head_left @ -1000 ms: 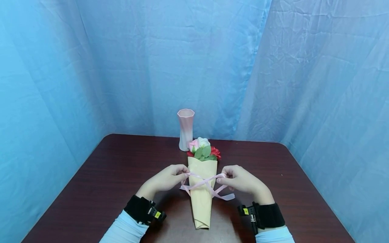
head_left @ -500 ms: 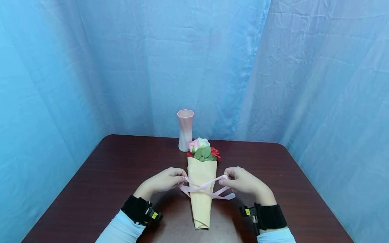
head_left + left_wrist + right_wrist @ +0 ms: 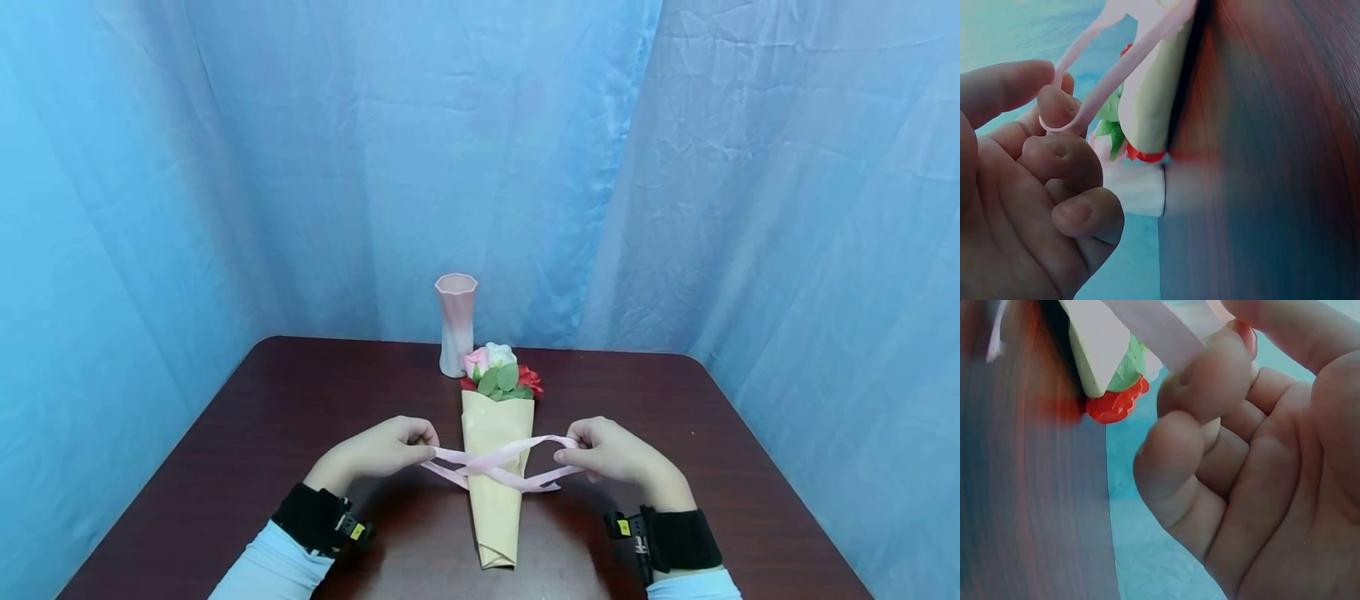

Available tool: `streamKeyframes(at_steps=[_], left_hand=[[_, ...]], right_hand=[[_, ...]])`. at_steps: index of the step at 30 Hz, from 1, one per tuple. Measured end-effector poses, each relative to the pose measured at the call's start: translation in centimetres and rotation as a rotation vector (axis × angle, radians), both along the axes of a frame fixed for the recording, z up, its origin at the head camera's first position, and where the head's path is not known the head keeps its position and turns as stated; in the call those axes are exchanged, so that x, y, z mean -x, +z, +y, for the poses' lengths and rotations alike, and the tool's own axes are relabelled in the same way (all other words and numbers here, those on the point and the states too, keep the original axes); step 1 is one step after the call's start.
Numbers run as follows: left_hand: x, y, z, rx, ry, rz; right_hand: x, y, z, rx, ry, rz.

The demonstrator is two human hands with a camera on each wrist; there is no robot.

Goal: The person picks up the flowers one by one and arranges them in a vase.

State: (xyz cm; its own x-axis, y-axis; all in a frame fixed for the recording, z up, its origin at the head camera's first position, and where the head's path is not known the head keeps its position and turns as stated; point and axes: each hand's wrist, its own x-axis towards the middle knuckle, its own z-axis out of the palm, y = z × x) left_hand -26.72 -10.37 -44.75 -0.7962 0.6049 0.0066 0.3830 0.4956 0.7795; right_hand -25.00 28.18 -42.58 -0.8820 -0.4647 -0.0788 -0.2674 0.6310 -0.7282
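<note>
A bouquet in cream wrapping paper [image 3: 497, 517] lies on the table, its pink, white and red flowers [image 3: 498, 357] and green leaves at the far end. Across the middle of the paper a pink ribbon [image 3: 491, 460] crosses over itself. On the left, my left hand [image 3: 378, 450] pinches a loop of that ribbon between thumb and curled fingers; the left wrist view shows the loop bent round a fingertip. My right hand [image 3: 618, 454] pinches the other loop on the right side, with ribbon running into its fingers in the right wrist view. Both hands are held apart from the paper.
A pink-and-white vase [image 3: 457, 329] stands upright behind the bouquet, close to the flowers. The dark brown table [image 3: 315, 392] has blue curtains [image 3: 450, 167] hanging behind it and at both sides.
Both hands have moved apart, the left one farther to the left and the right one to the right. The ribbon crossing is drawn flatter and tighter, and its loose right end has shortened.
</note>
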Motion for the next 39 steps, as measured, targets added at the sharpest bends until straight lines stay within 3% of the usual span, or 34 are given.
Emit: streamKeyframes(at_steps=[11, 20, 31, 39], left_hand=[[0.0, -0.2, -2.5, 0.058, 0.022, 0.016], [-0.1, -0.3, -4.6, 0.043, 0.048, 0.011], [-0.4, -0.5, -7.0, 0.061, 0.144, 0.073], [-0.5, -0.4, -9.0, 0.079, 0.214, 0.101]], right_hand=[[-0.2, 0.0, 2.0, 0.008, -0.029, -0.011], [-0.2, -0.1, 3.4, 0.023, -0.05, -0.026], [-0.5, 0.1, 5.3, 0.037, -0.079, -0.039], [-0.8, 0.1, 6.7, 0.041, -0.101, 0.005]])
